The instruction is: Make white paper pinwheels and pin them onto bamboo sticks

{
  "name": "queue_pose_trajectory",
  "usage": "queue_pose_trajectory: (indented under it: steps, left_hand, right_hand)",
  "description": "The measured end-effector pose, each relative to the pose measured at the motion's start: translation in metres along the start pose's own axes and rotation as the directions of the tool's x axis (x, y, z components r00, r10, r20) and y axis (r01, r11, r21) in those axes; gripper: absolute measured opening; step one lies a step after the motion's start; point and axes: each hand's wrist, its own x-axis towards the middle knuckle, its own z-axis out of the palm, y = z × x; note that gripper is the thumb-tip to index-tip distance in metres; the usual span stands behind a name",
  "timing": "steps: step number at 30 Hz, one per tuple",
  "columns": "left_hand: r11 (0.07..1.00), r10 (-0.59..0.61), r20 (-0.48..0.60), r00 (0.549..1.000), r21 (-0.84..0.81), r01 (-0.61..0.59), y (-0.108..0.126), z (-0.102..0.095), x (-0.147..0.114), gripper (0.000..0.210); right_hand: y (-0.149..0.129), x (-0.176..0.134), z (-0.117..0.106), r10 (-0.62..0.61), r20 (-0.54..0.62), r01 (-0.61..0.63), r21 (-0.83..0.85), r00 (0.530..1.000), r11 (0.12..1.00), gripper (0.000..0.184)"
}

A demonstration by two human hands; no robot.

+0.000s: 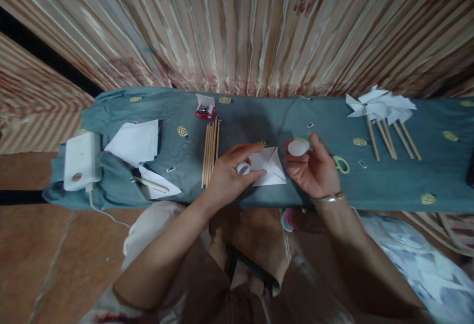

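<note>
Paper square (273, 170) lies at three o'clock from left hand (228, 175) (nearer, touching), which grasps a white ring (243, 168); right hand (316, 170) grips a white disc (298, 147).

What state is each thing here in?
Red and white cardboard box: open, lid raised.
Slim tan wooden sticks: lying side by side.
White paper square: laid flat, with dark diagonal lines.
White paper pinwheels: assembled, lying clustered.
White paper sheets: stacked.
White boxy plastic device: cable plugged in.
Light green scissors handle: blades hidden.
Small white ring: held in left hand.
Small white round piece: held in right hand.
</note>
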Motion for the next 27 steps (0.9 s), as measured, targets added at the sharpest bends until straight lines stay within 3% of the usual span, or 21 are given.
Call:
queue_pose_trajectory:
  steps: [5, 10, 14, 17, 22, 27]
  left_hand:
    - [0.928, 0.043, 0.033, 0.999, 0.369, -0.052, -0.045, -0.010, 0.001, 0.035]
    - [0.797, 0.065, 0.042, 0.997, 0.598, -0.077, -0.064, -0.009, 0.012, 0.037]
    - [0.738, 0.142, 0.062, 0.988, 0.658, -0.148, -0.045, -0.001, 0.011, 0.034]
    - [0.783, 0.174, 0.225, 0.959, 0.558, -0.273, -0.031, 0.007, 0.002, 0.032]
    - [0.778, 0.161, 0.383, 0.910, 0.518, -0.356, -0.033, 0.017, -0.014, 0.052]
    - [0.707, 0.128, 0.421, 0.898, 0.596, -0.381, -0.038, 0.019, -0.017, 0.055]
  right_hand:
    - [-0.012, -0.002, -0.020, -0.203, -0.183, 0.169, -0.187, 0.962, 0.968, 0.030]
    - [0.000, -0.004, -0.018, -0.299, -0.197, 0.183, -0.457, 0.934, 0.871, 0.030]
    - [0.005, -0.002, -0.019, -0.438, -0.101, 0.249, -0.699, 0.893, 0.670, 0.033]
    - [0.007, -0.002, -0.024, -0.495, -0.017, 0.261, -0.834, 0.869, 0.486, 0.033]
    - [0.016, -0.006, -0.030, -0.456, 0.065, 0.189, -0.954, 0.888, 0.233, 0.033]
    - [0.023, -0.007, -0.029, -0.470, 0.080, 0.109, -0.993, 0.879, 0.034, 0.039]
